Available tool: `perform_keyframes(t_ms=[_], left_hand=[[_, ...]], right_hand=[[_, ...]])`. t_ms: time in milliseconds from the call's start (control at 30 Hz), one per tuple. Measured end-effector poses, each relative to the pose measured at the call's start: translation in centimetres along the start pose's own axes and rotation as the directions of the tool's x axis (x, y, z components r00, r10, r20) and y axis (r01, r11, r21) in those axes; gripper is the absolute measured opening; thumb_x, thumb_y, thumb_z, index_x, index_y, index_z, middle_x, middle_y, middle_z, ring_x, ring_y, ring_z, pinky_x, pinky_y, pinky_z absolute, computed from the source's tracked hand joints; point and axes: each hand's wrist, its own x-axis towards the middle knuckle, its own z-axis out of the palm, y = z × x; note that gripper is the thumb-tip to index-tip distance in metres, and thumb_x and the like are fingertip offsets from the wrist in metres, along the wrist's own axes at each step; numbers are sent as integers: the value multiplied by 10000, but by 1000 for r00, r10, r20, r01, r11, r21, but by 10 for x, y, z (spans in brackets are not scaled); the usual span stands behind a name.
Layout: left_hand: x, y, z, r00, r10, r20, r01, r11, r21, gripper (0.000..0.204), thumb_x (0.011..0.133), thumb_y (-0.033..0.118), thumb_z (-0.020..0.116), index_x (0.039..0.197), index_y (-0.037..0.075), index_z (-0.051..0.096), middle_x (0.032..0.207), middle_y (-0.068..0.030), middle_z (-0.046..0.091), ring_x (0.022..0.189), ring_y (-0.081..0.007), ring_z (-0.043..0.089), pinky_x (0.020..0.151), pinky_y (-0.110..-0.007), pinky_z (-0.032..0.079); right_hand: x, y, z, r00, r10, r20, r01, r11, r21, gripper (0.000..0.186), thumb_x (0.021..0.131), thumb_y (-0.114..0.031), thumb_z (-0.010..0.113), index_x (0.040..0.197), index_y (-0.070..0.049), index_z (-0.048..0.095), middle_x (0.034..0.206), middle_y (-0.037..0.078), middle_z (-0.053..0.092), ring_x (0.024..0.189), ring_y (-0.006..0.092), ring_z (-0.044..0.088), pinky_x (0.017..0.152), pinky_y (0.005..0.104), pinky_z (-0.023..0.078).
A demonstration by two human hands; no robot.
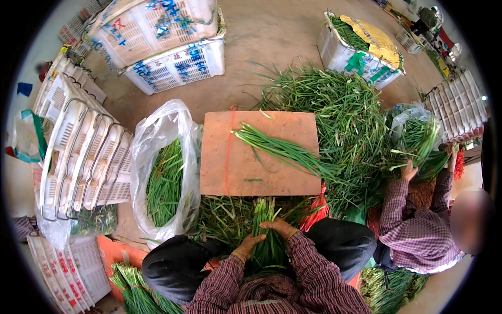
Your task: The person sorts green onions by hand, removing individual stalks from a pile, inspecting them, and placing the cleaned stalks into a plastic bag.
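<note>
Between my knees, a bunch of garlic chives is held upright, pale ends on top. My left hand wraps its left side and my right hand grips it from the right, a little higher. Both hands are closed. Just beyond them is a flat reddish-brown board. A loose bundle of chives lies across it, white ends to the left and leaf tips over the right edge. A thin red tie runs across the board's left part. My fingertips are partly hidden by the leaves.
Left of the board stands an open clear plastic bag with chives inside. A big heap of loose chives spreads along the right. Red ties hang by my right knee. White crates stand around. A co-worker handles chives at right.
</note>
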Motion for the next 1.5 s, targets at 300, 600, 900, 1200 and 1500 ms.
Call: perform_keyframes(t_ms=[300,600,900,1200,1500], left_hand=[[24,14,-20,994,6,-111,-13,998,-63,1293,633,591,850,1547,-8,159,1598,-230,166,1483,-352,135,1191,-476,141],[-13,34,19,991,104,84,-104,995,2,1050,762,401,839,1532,26,231,1481,-202,386,1379,-342,349,1140,-445,286],[-70,40,23,727,683,-74,-682,705,-195,525,793,127,800,1259,40,575,1123,-51,652,1010,-207,626,897,-367,501],[-139,87,3,546,835,-67,-800,495,-340,465,818,122,739,1248,35,585,1109,-68,672,1025,-215,649,930,-385,509],[-158,99,24,579,814,-34,-730,500,-466,532,830,340,732,1232,22,587,1101,-89,665,983,-221,658,864,-382,555]], right_hand=[[16,-20,19,984,-144,-104,141,989,-33,726,756,-450,799,1293,-1,605,1275,151,629,1110,247,623,975,389,486],[30,6,2,988,-124,-87,116,988,-99,784,808,-485,778,1389,-28,516,1389,151,547,1280,275,516,1099,412,378],[-88,-115,114,888,-442,127,441,739,-509,876,861,-691,576,1449,-56,440,1365,187,561,1238,330,541,1021,415,415],[-149,-136,130,745,-501,441,661,648,-379,995,858,-431,745,1541,14,175,1526,177,337,1402,264,335,1160,385,271],[-179,-67,110,809,-414,417,508,850,-142,1029,763,-263,867,1536,-31,228,1464,87,421,1318,214,422,1111,383,346]])
